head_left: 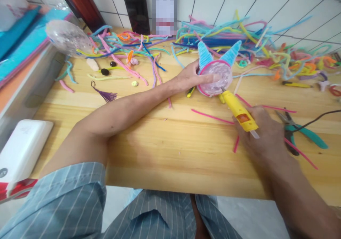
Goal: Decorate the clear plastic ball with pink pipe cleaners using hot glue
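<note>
My left hand (193, 76) grips a round, clear plastic piece (218, 76) with a pink rim, its thumb lying across the face. Two pointed ears wound from light blue pipe cleaner, the left ear (204, 56) and the right ear (232, 54), rise from its top edge. My right hand (262, 130) is closed around a yellow hot glue gun (238, 109), with a clear glue stick poking out of its back end. The gun's nozzle points at the lower part of the plastic face and seems to touch it. Pink pipe cleaners (211, 115) lie under and beside the right hand.
Teal-handled pliers (310, 136) and a black cord are at the right. Colourful pipe cleaners (213, 36) heap along the tiled wall. A purple tassel (106, 94), black pompoms (105, 71) and a plastic bag (68, 36) lie left; a white power bank (25, 150) is nearer me.
</note>
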The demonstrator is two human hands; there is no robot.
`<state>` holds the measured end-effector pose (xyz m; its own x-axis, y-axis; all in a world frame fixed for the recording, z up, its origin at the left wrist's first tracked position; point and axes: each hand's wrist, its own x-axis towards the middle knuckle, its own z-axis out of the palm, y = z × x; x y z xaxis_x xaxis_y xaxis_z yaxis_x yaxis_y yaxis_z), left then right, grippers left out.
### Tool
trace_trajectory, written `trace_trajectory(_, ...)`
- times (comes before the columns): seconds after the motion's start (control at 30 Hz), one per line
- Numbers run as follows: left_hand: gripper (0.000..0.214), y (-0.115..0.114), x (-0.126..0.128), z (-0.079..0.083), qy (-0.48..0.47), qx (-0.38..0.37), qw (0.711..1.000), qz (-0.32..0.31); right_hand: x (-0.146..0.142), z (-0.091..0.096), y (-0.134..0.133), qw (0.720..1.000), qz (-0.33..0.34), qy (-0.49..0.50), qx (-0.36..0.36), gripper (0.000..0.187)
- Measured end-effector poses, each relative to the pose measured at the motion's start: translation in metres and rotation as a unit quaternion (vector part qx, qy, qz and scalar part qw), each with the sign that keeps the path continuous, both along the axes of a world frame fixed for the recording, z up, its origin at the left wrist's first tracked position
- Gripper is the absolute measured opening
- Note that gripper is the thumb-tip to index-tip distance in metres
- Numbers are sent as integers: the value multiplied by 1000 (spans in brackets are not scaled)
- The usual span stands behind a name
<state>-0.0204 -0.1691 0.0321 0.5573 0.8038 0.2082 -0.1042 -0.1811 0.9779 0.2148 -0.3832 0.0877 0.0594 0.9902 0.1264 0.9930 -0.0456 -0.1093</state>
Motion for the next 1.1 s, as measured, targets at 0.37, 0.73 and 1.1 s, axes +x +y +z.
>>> trace_trajectory(0.37, 80, -2, 0, 3, 7, -1, 1000, 7, -5, 3, 0, 1000, -1, 22, -6, 37)
trace_trajectory(0.73, 86, 6, 2, -7, -23, 33, 999, -23, 8, -9, 1, 996, 63, 8, 70, 30)
trace_trajectory(1.1, 84, 13, 2, -16, -20, 37, 999, -18, 10, -13, 1, 994, 63, 6, 88, 27)
